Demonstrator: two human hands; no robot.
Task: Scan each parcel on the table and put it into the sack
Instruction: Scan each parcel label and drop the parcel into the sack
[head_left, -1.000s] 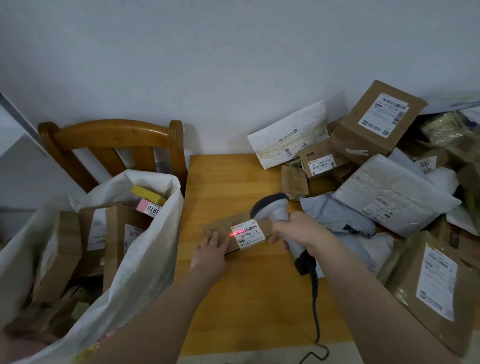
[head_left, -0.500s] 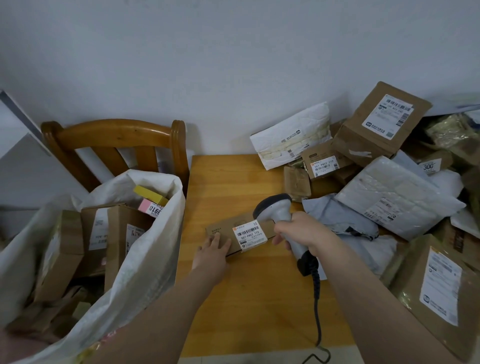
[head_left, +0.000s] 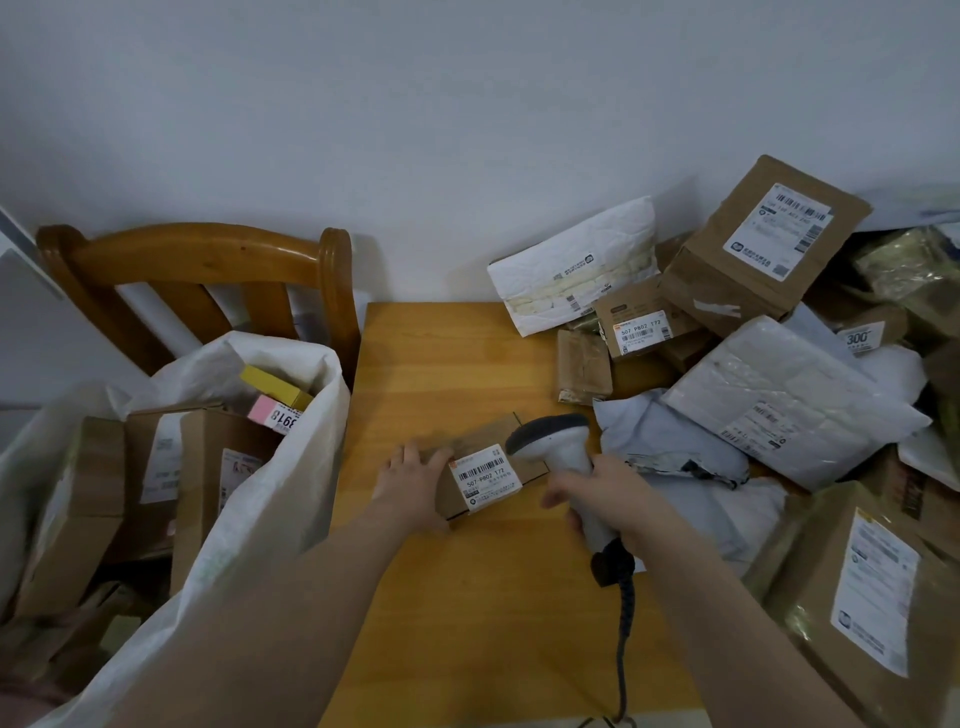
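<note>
Your left hand (head_left: 415, 483) holds the small box (head_left: 485, 441) by its left end, near the middle of the table (head_left: 457, 364). Your right hand (head_left: 615, 501) is wrapped round the grip of the scanner (head_left: 553, 449), whose head sits just above the box's right end and faces its label (head_left: 485, 477). No red line shows on that label, so the scanning step looks finished or paused; I cannot tell whether the code registered.

If it did, the next move is the drop. Lift the box off the table and carry it left, over the table's left edge, into the mouth of the sack (head_left: 291, 467). The sack already holds several cartons, so aim for the gap near its rim. Keep the scanner and its cable (head_left: 623, 623) clear of your crossing arm.

The label on the box reads "507-PB02 T72" under a barcode, with smaller print too fine to read. A second box (head_left: 644, 325) in the pile (head_left: 789, 395) at the table's far right corner carries the same "507 PB02 T72". Near the right edge, a tag (head_left: 860, 338) shows "300". In the sack, a pink tag (head_left: 278, 415) shows "918". The big carton (head_left: 763, 239) at the back has a barcode label, but its text is illegible.
</note>
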